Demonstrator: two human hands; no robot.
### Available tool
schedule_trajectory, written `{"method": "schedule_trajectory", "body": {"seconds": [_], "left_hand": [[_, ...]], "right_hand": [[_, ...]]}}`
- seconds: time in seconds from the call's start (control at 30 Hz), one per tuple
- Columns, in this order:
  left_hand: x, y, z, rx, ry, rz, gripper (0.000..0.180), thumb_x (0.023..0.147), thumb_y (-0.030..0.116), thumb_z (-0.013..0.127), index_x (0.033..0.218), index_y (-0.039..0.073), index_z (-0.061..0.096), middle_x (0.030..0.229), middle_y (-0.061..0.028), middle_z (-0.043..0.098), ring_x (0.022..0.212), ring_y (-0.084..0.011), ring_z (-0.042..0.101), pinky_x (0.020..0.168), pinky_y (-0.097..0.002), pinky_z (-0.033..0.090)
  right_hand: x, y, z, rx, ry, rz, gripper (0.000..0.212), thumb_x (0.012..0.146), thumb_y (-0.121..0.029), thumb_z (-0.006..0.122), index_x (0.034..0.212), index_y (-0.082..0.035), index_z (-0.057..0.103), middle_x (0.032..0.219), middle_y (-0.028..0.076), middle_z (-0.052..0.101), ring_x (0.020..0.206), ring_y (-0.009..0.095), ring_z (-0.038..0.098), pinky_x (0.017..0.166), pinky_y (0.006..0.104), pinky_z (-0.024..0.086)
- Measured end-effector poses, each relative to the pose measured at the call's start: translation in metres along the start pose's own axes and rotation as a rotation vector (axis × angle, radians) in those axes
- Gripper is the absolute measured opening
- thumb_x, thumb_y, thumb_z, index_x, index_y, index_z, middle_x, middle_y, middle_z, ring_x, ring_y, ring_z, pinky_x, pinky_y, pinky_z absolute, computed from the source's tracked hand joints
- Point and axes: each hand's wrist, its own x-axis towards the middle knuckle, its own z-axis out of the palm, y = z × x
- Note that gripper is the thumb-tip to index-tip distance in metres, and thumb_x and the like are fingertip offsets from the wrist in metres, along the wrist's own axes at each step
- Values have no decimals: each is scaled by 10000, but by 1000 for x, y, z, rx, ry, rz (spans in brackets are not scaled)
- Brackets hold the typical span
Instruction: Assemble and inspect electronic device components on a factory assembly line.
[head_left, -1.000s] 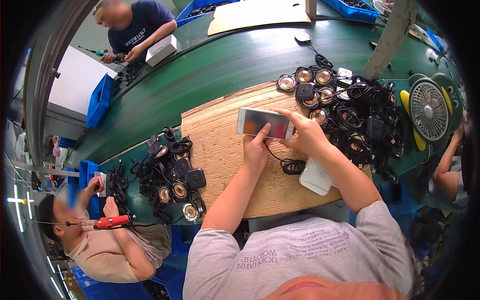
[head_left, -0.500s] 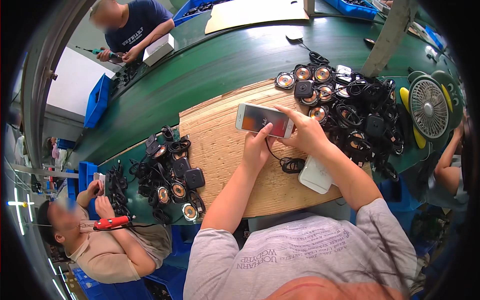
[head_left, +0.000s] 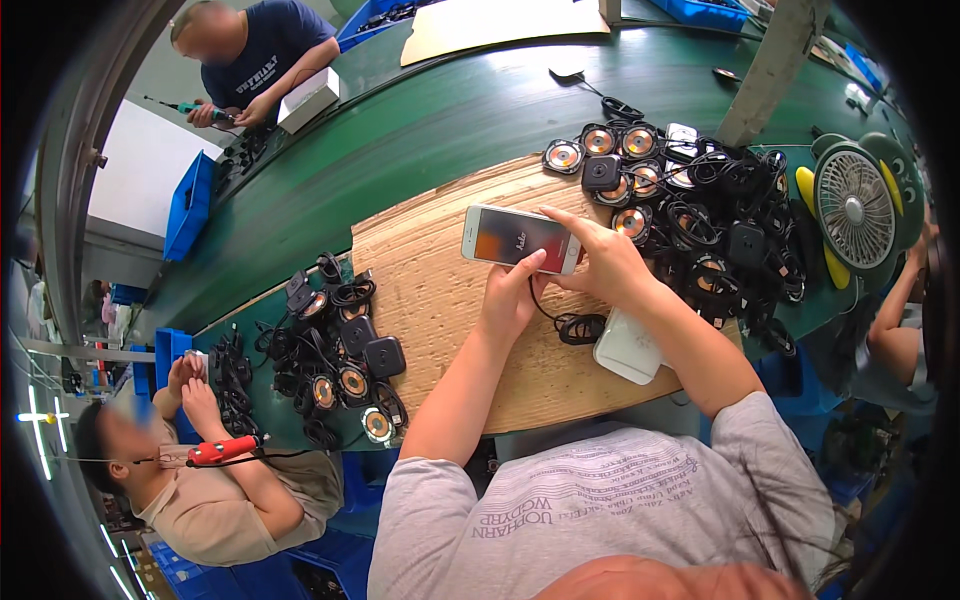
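The smartphone is a thin, rigid slab with a white frame and a lit glass screen, and it sits above the corrugated cardboard sheet that covers the middle of the green desk, just beyond the person's chest. The left hand comes up under the phone's near long edge, its thumb lying on the lower part of the screen and its fingers curled beneath, so it is closed loosely on the phone rather than clamped. The right hand wraps the phone's right end, with the index finger stretched along the far edge and the palm cupped behind the corner; it too has hold of the phone. A thin black cable runs from below the phone to a small coil on the cardboard, beside a white rounded box lying right of that coil. By my judgement the phone is light but slippery and breakable: glass front, smooth sides, no give. It is best taken by the two long edges or both short ends, with pads off the screen, and kept low over the cardboard. Right of the phone lies a tangle of round charger coils; left of the cardboard lies another pile of black pucks.
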Motion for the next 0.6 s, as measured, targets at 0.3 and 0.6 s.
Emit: {"method": "schedule_trajectory", "body": {"seconds": [0.3,0.6], "left_hand": [[-2,4,6,-5,-4,-3,416,900,46,555,1308,63,477,1214,-96,603,1062,-192,616,875,-270,520],[5,4,2,-221,128,-6,360,940,114,559,1290,67,491,1208,-91,614,1069,-176,620,896,-282,526]], "right_hand": [[0,3,2,17,-4,-7,870,616,-156,813,1409,-218,460,927,67,676,662,193,613,565,314,487],[1,-5,-5,-73,-96,140,817,625,-172,847,1368,-171,508,890,86,675,621,173,592,562,280,488]]}}
